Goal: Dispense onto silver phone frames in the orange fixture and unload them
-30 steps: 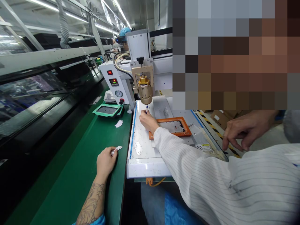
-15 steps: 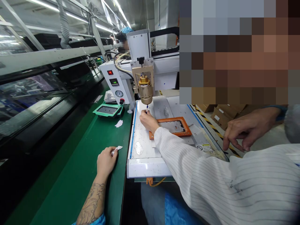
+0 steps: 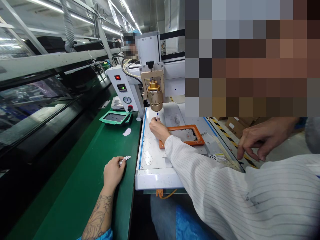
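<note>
My left hand rests on the green bench top with its fingers closed on a crumpled white tissue, whose end sticks out past the fingertips. My right hand is out of view. Next to my left hand stands a white benchtop machine with a brass-coloured head. Under that head, a co-worker's hand in a white striped sleeve pinches a thin white stick with a blue tip. An orange frame fixture holding a flat grey panel lies on the machine's bed, partly behind that sleeve.
A green frame fixture and a torn white scrap lie farther up the bench. The machine's control box rises behind them. A co-worker's other hand hangs at the right, above cardboard boxes on the floor.
The co-worker's pinching hand has shifted very slightly, and more of the stick's white part shows. My left hand has not moved.
</note>
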### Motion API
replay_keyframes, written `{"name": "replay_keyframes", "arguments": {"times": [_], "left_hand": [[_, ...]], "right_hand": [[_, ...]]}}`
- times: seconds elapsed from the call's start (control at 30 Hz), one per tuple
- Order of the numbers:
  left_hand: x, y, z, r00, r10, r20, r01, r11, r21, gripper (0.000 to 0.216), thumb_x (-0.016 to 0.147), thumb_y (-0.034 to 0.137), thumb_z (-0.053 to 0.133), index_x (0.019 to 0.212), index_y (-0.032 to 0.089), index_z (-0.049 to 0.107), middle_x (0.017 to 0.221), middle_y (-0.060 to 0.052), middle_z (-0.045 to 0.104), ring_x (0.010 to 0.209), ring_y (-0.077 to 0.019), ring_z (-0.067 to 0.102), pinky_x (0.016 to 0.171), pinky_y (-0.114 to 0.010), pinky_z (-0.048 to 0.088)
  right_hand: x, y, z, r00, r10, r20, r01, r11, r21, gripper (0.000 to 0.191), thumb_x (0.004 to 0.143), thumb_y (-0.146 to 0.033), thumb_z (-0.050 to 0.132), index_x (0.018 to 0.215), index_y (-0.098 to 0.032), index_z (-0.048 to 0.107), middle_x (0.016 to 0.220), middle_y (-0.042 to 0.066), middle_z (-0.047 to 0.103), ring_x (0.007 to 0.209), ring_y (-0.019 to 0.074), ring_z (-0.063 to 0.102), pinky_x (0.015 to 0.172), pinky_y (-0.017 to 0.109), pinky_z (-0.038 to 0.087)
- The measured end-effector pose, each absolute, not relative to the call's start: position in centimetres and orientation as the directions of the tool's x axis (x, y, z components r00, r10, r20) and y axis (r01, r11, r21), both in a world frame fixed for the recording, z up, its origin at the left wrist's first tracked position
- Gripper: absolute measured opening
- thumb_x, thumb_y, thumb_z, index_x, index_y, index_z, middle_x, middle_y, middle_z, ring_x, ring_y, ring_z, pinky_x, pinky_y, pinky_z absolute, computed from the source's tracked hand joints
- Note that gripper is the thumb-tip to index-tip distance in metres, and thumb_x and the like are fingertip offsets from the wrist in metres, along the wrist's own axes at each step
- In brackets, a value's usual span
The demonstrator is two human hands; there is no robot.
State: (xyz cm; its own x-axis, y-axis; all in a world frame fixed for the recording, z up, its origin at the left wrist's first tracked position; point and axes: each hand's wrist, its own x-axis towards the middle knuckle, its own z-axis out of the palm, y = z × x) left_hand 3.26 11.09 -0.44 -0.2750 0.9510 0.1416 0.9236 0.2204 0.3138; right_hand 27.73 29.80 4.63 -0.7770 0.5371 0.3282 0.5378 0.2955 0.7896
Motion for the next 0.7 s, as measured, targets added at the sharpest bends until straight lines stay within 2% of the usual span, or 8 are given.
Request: {"name": "replay_keyframes", "arguments": {"times": [0.33, 0.53, 0.7], "left_hand": [[3.30, 11.14, -0.50, -0.275, 0.952, 0.132, 0.922, 0.222, 0.319, 0.033, 0.098, 0.044, 0.044, 0.101, 0.025, 0.071, 0.102, -0.005, 0.075, 0.095, -0.0252, 0.066, 0.077, -0.034, 0.042], [3.36, 11.13, -0.32, -0.278, 0.952, 0.130, 0.918, 0.224, 0.328, 0.032, 0.097, 0.044, 0.045, 0.100, 0.025, 0.071, 0.102, -0.005, 0.075, 0.095, -0.0249, 0.066, 0.077, -0.034, 0.042], [3.31, 11.07, -0.36, -0.283, 0.950, 0.133, 0.915, 0.226, 0.335, 0.033, 0.097, 0.044, 0.045, 0.099, 0.024, 0.071, 0.101, -0.006, 0.074, 0.095, -0.0254, 0.066, 0.077, -0.034, 0.042]], "right_hand": [[27.56, 29.78, 4.78, -0.759, 0.560, 0.332, 0.563, 0.310, 0.766, 0.022, 0.084, 0.000, 0.053, 0.089, -0.006, 0.074, 0.089, 0.013, 0.074, 0.088, 0.0235, 0.066, 0.080, 0.042, 0.058], [27.76, 29.83, 5.02, -0.762, 0.567, 0.313, 0.542, 0.295, 0.787, 0.033, 0.075, 0.013, 0.051, 0.088, -0.006, 0.074, 0.088, 0.009, 0.075, 0.090, 0.0199, 0.068, 0.088, 0.039, 0.059], [27.64, 30.42, 4.57, -0.727, 0.599, 0.336, 0.628, 0.381, 0.679, 0.035, 0.081, 0.008, 0.048, 0.093, -0.012, 0.074, 0.093, 0.009, 0.075, 0.098, 0.0207, 0.068, 0.092, 0.042, 0.059]]}}
